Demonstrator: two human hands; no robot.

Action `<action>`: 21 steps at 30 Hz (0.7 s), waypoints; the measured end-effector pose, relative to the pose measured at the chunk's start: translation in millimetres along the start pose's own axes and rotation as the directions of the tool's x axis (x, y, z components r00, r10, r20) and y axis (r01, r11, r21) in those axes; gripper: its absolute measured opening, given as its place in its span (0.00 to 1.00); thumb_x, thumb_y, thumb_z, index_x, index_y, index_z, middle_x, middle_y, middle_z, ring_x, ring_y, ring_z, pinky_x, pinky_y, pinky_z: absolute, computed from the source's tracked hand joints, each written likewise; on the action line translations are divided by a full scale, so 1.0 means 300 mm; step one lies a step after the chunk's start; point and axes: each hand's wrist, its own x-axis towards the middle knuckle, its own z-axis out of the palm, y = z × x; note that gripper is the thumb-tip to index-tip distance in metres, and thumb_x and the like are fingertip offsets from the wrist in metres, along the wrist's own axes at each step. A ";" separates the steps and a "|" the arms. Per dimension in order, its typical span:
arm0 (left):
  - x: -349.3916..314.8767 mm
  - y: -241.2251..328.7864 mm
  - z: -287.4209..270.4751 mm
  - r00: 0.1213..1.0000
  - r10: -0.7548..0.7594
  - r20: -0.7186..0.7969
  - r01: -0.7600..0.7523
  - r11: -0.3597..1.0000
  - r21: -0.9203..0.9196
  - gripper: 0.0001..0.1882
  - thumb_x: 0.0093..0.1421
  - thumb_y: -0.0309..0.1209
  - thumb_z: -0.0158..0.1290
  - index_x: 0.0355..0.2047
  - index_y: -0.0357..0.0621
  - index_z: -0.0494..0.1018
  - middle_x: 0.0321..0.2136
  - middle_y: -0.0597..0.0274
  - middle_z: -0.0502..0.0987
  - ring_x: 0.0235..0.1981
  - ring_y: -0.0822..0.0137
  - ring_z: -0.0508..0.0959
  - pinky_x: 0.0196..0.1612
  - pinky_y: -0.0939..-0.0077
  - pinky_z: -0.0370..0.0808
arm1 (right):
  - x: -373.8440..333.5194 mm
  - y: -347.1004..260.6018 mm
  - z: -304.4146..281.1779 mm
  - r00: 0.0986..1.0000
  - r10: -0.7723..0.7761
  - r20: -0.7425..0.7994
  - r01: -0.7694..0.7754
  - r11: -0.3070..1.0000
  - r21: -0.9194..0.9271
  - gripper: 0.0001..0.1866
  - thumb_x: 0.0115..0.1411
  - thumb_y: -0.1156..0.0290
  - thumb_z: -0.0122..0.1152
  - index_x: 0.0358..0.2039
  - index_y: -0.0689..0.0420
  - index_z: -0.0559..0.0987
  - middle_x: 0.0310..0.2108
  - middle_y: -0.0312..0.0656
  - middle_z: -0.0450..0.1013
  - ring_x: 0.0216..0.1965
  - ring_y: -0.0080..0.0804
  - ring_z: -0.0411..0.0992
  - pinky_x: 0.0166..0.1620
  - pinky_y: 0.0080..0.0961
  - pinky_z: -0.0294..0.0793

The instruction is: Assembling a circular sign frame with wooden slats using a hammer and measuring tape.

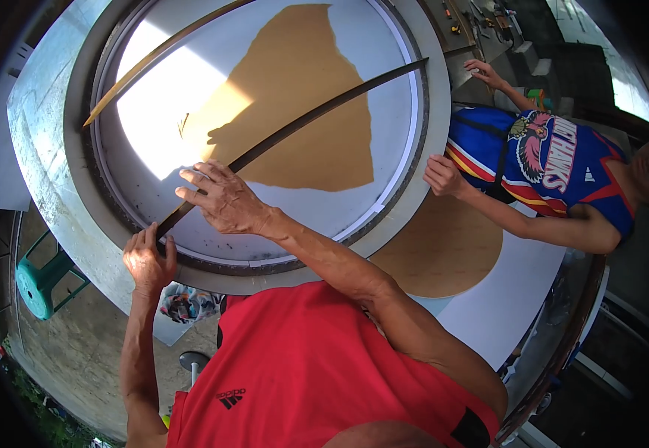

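A long dark strip [324, 108] lies across a big round grey frame [429, 142], from the near left rim to the far right rim. My left hand [150, 257] pinches its near end at the rim, thumb on one side and fingers on the other. Farther along, my right hand [223, 198] rests over the strip with its fingers stretched out and apart. Inside the frame is a pale flat panel [264, 216], with an irregular brown sheet [309, 142] on it. A second, lighter wooden strip [156, 54] crosses the frame's far left part.
At the right, a co-worker in a blue jersey [511, 149] has one hand [444, 176] at the frame's rim. A round brown board [444, 246] lies on a white sheet [511, 287] near my right arm. A green stool [37, 284] stands left. Tools [500, 22] lie far right.
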 end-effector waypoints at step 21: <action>-0.135 -0.044 0.020 0.999 -0.037 -0.037 0.038 0.999 0.015 0.24 0.49 0.34 0.60 0.44 0.30 0.75 0.36 0.46 0.80 0.35 0.50 0.79 0.43 0.57 0.74 | -0.917 0.259 -0.625 0.497 0.471 -0.729 -0.818 0.534 -0.213 0.17 0.65 0.71 0.53 0.51 0.63 0.76 0.50 0.51 0.68 0.51 0.51 0.69 0.54 0.42 0.68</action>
